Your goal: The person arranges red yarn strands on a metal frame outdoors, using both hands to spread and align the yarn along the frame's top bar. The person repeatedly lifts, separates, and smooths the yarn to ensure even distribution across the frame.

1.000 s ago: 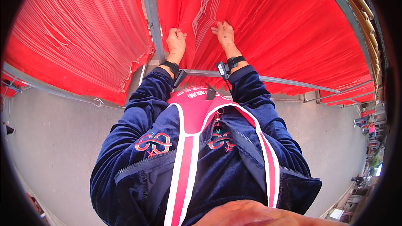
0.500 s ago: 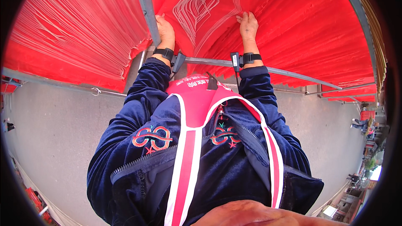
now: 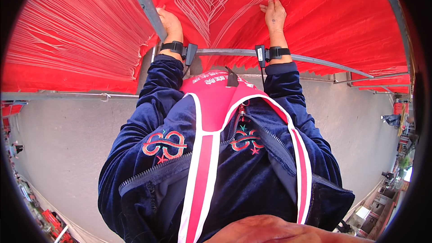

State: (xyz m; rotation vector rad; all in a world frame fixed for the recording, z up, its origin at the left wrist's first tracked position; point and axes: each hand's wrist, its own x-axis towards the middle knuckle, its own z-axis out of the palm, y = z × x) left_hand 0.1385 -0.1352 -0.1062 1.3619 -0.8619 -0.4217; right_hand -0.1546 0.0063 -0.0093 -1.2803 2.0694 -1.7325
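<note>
A red sheet (image 3: 247, 0), thin and cloth-like, hangs in front of me with pale lines in nested diamonds down its middle. My left hand (image 3: 170, 21) is closed at the sheet's left side, close beside a slanting grey metal bar (image 3: 146, 6); its fingertips are partly hidden. On the right, my right hand (image 3: 275, 14) pinches a fold of the same sheet, knuckles bent and fingertips on the red surface. Both arms are stretched forward, the hands well apart with the patterned stretch between them.
Many gathered red folds (image 3: 85, 27) with pale streaks hang to the left, and more red folds (image 3: 342, 22) fan out to the right. A curved metal rail (image 3: 315, 59) crosses below my hands. Grey floor (image 3: 67, 139) lies beneath; people and stalls show small at the rim.
My right hand has shifted a little right and upward, the left slightly left and up, so the hands are wider apart. The diamond pattern shows more spread out.
</note>
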